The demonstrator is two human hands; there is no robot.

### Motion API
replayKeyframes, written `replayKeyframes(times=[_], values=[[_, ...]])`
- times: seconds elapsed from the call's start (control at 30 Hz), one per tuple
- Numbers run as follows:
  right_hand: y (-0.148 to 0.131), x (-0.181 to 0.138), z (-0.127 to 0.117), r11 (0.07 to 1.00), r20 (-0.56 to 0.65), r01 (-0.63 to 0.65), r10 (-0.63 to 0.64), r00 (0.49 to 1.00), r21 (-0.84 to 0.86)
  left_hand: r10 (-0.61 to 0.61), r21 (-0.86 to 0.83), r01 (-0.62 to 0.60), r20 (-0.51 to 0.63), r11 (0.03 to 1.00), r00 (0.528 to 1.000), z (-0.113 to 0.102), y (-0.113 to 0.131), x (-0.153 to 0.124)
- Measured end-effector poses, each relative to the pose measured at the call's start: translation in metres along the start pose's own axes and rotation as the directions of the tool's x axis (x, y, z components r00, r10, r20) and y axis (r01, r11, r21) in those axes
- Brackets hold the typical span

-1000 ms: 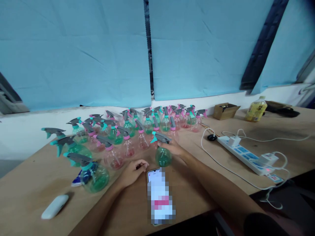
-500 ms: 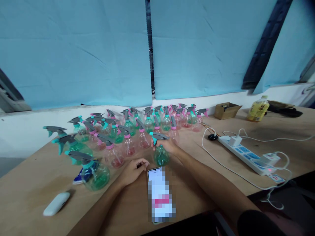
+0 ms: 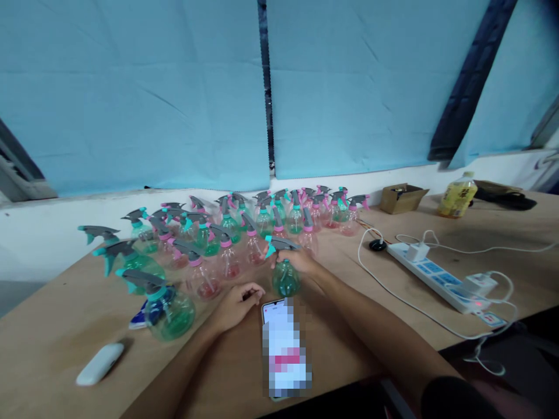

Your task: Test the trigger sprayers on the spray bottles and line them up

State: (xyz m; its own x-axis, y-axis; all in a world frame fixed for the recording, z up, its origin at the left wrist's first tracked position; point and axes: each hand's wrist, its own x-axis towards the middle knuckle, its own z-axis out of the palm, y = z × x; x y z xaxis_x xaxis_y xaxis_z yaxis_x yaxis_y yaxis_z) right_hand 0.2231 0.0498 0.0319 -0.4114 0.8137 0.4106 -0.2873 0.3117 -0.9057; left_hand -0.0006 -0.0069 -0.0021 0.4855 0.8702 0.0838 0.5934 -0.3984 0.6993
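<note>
A: By what is the green spray bottle (image 3: pixel 286 280) held?

B: By the right hand (image 3: pixel 299 259), which is closed around the neck, just beneath the grey spray head (image 3: pixel 283 242). The bottle is kept upright, with its teal nozzle end (image 3: pixel 268 247) turned toward the left. Whether its base is in contact with the worktop (image 3: pixel 244 361) cannot be told.

A: How is the left hand (image 3: pixel 238 304) disposed?

B: It is rested on the worktop to the left of the bottle, with the fingers loosely bent and a small gap seen between them and the thumb.

A: What is placed nearest to the hands?

B: A phone (image 3: pixel 271 314) is laid just in front of the bottle, its screen lit and largely masked by blurring. Beyond the hands, many round spray bottles (image 3: pixel 229 265), tinted pink or green, are crowded together. At the near left end, a larger-looking green one (image 3: pixel 170 317) is stood beside a blue packet (image 3: pixel 138 319), by which it is partly backed; a white case (image 3: pixel 100 364) is set nearer the edge.

A: And farther out?

B: On the right, white chargers (image 3: pixel 478 283) are plugged into a power strip (image 3: pixel 423 273). Behind it, a cardboard box (image 3: pixel 402 201) and a yellow-labelled bottle (image 3: pixel 458 196) are placed. Blue sheets (image 3: pixel 131 105) are hung at the back.
</note>
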Motion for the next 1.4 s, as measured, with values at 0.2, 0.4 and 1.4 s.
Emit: replayKeyframes(times=[0.2,0.4,1.4], values=[[-0.004,-0.001,0.001,1.0,-0.015,-0.017,0.017,1.0,0.001,0.015,-0.008,-0.015,0.001,1.0,1.0,0.0,0.0,-0.001],[-0.003,-0.001,0.001,1.0,-0.026,-0.013,0.013,1.0,-0.004,0.014,-0.004,-0.014,0.005,1.0,1.0,-0.002,0.004,-0.001],[0.025,-0.004,-0.004,0.984,-0.229,0.087,-0.122,0.966,-0.158,0.004,-0.002,-0.004,-0.008,1.0,1.0,-0.003,0.008,-0.003]])
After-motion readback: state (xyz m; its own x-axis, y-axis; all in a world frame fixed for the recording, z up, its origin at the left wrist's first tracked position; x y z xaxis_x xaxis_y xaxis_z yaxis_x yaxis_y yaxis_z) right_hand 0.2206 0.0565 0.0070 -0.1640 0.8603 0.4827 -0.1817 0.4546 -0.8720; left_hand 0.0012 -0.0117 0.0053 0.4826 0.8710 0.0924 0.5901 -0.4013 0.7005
